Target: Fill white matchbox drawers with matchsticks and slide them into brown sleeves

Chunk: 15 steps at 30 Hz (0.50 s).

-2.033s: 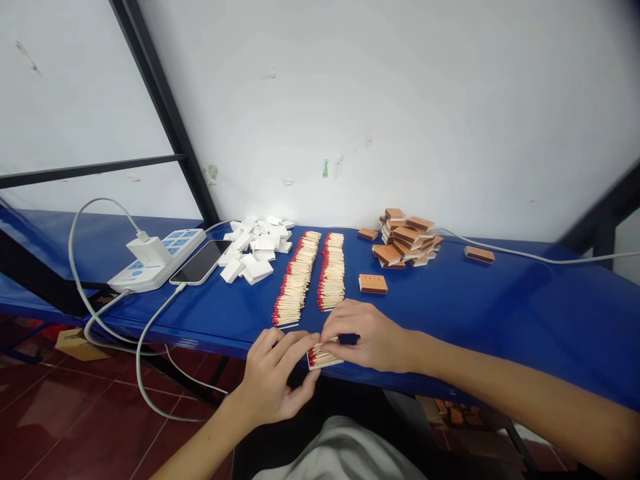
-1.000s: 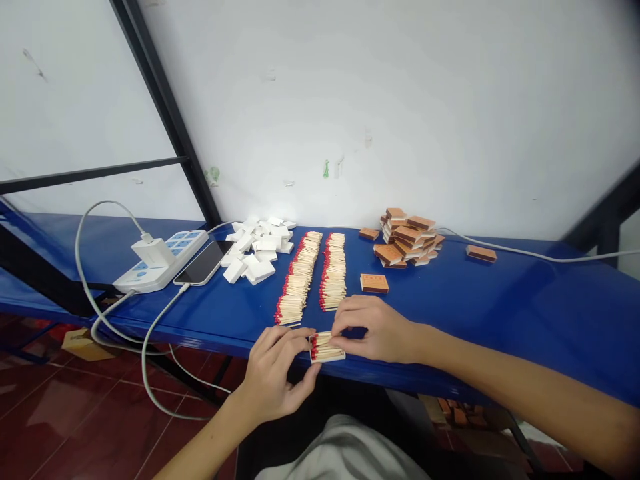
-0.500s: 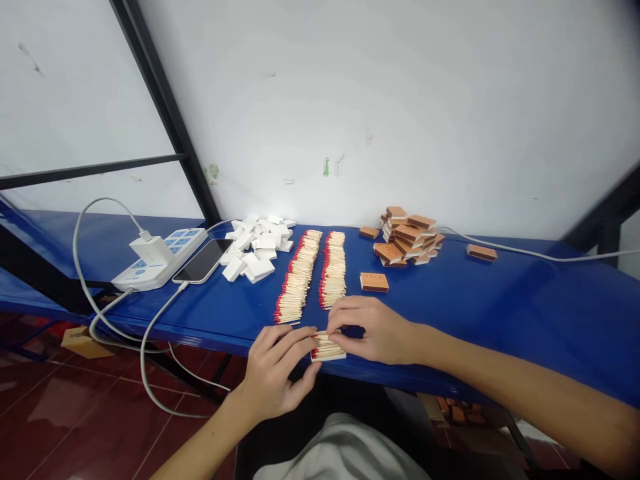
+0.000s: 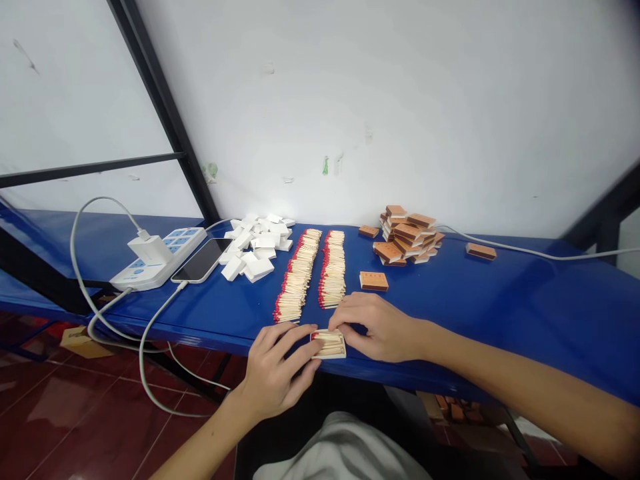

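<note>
A small white matchbox tray (image 4: pixel 332 356) holding a layer of red-tipped matches (image 4: pixel 331 343) lies at the front edge of the blue table. My left hand (image 4: pixel 281 363) grips its left end, one finger over the match heads and the thumb by the near side. Fingers curled, my right hand (image 4: pixel 377 328) holds the tray's far right corner. Just beyond lie two long rows of loose matches, a left row (image 4: pixel 299 277) and a right row (image 4: pixel 333 270). One brown matchbox (image 4: pixel 373 281) rests beyond my right hand.
White empty-looking trays (image 4: pixel 257 243) are heaped at the back left, beside a phone (image 4: pixel 203 260) and a power strip (image 4: pixel 160 263) with looping white cables. Brown matchboxes (image 4: pixel 407 233) are piled at the back right, with a single matchbox (image 4: pixel 481 251) farther right. A wall stands behind.
My right fingers have drawn back from over the matches to the tray's far right corner. The matches now lie lower and flatter inside the tray. My left hand stays at its left end.
</note>
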Tool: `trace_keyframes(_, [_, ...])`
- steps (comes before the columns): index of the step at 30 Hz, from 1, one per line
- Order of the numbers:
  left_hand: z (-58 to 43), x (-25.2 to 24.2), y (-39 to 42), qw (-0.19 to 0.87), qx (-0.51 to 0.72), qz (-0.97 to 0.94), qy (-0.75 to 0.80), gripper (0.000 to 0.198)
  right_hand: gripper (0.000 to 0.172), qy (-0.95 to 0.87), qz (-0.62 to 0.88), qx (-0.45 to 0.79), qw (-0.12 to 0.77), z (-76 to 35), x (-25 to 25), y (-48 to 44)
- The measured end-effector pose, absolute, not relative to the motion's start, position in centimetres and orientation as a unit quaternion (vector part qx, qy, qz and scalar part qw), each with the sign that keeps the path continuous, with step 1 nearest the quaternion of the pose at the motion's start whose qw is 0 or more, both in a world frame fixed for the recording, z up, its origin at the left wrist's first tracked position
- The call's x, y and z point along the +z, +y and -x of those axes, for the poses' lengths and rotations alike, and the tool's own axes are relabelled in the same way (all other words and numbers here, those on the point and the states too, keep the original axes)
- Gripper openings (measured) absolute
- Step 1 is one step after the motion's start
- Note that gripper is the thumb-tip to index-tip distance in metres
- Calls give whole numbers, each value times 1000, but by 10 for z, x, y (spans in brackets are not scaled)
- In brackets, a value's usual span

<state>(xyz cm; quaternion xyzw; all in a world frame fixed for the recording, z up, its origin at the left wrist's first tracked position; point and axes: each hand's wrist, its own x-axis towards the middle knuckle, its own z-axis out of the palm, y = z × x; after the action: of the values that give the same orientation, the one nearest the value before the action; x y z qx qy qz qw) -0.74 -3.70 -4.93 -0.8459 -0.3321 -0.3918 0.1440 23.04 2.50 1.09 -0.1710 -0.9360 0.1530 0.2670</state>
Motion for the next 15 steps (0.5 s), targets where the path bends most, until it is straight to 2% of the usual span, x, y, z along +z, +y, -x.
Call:
trace_keyframes(7, [7,-50,-36,129,-396,844,-337,24,22,-942,154,164,249,-230,12,25])
trace_keyframes(15, [7,-49,-37,145,-386,847,-335,22,15,-931,160,214,248,-230,13,24])
